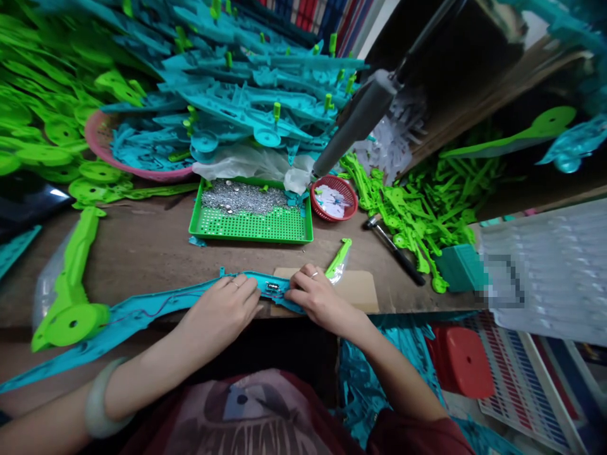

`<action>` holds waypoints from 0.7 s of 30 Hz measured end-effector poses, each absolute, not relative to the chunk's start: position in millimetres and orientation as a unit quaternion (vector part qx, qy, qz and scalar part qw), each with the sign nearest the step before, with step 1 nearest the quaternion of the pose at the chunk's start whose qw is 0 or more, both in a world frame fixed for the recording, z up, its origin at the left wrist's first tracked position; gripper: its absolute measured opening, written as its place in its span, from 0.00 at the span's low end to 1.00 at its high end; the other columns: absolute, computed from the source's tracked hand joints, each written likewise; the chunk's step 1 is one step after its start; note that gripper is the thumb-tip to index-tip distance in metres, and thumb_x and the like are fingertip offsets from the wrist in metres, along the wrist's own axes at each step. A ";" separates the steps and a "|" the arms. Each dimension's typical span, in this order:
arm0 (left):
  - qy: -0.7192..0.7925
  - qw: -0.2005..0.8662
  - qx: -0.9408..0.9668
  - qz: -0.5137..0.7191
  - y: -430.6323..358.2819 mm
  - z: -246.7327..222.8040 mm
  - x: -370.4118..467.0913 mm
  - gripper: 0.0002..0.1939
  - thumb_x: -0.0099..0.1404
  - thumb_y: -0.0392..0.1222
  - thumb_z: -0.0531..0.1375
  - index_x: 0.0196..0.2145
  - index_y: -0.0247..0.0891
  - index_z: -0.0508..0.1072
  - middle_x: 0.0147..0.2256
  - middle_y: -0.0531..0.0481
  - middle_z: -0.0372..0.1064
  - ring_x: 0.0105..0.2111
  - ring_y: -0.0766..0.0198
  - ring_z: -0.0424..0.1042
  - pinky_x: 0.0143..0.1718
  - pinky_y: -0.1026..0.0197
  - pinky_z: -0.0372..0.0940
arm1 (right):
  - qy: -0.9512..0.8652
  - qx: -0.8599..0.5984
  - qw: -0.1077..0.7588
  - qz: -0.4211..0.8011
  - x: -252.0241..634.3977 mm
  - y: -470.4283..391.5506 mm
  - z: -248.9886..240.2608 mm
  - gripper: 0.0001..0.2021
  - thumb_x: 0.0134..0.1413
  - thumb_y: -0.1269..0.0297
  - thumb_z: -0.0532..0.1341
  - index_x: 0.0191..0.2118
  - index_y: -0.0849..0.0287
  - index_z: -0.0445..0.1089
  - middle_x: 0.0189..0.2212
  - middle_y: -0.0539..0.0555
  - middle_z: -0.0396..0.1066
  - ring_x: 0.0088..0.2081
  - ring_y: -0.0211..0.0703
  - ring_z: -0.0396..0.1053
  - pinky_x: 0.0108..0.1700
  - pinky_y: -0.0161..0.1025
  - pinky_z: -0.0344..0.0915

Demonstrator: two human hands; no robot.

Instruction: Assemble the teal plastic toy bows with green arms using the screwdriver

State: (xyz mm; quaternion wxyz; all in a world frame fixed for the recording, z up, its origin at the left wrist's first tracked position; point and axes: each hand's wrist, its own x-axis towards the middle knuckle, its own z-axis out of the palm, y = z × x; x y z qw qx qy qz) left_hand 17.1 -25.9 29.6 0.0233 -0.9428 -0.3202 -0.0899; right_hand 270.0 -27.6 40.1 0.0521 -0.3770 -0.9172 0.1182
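2 hands (315, 297) on blue strip (165, 302) — at table's edge (427, 304).

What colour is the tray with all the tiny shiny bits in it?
The tray is bright green; it shows best in the head view.

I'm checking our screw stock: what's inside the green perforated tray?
The green perforated tray holds a heap of small silvery metal pieces, too small to identify, with teal scraps at one corner. Whatever lies beneath the heap is covered.
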 end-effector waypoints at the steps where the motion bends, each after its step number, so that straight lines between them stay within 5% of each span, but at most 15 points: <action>1: -0.315 0.044 -0.943 -0.099 -26.7 28.3 18.1 0.10 0.68 0.30 0.55 0.40 0.33 0.77 0.35 0.44 0.71 0.38 0.52 0.69 0.39 0.52 0.62 | -0.915 -0.377 0.061 0.131 270.2 -26.0 40.9 0.08 0.67 0.72 0.57 0.43 0.58 0.74 0.41 0.56 0.69 0.43 0.46 0.56 0.43 0.43 0.55; 6: -0.268 0.055 -0.955 -0.119 -25.8 26.8 20.7 0.15 0.68 0.26 0.52 0.44 0.35 0.75 0.36 0.45 0.70 0.36 0.54 0.68 0.40 0.52 0.60 | -0.896 -0.385 0.106 0.193 269.4 -17.0 43.6 0.07 0.70 0.70 0.52 0.45 0.60 0.68 0.36 0.55 0.70 0.41 0.45 0.58 0.44 0.41 0.59; 11: -0.248 0.014 -0.962 -0.114 -20.4 24.4 24.5 0.13 0.68 0.25 0.52 0.37 0.37 0.73 0.37 0.46 0.69 0.36 0.56 0.67 0.40 0.54 0.58 | -0.914 -0.338 0.112 0.195 264.3 -4.6 39.2 0.09 0.71 0.70 0.50 0.40 0.59 0.66 0.33 0.54 0.68 0.38 0.44 0.59 0.40 0.38 0.60; 16: -0.232 0.009 -0.964 -0.133 -15.4 19.7 27.9 0.12 0.69 0.26 0.52 0.35 0.38 0.71 0.33 0.49 0.68 0.34 0.56 0.66 0.37 0.54 0.57 | -0.907 -0.324 0.102 0.248 266.0 7.2 40.4 0.10 0.71 0.69 0.51 0.39 0.60 0.69 0.38 0.55 0.66 0.40 0.40 0.63 0.42 0.35 0.63; 21: -0.219 0.002 -0.967 -0.130 -14.4 22.1 28.7 0.13 0.69 0.27 0.52 0.45 0.38 0.72 0.38 0.48 0.71 0.38 0.56 0.69 0.39 0.53 0.58 | -0.897 -0.324 0.056 0.294 269.0 18.5 44.2 0.10 0.71 0.67 0.52 0.42 0.60 0.69 0.43 0.55 0.63 0.41 0.38 0.65 0.44 0.34 0.66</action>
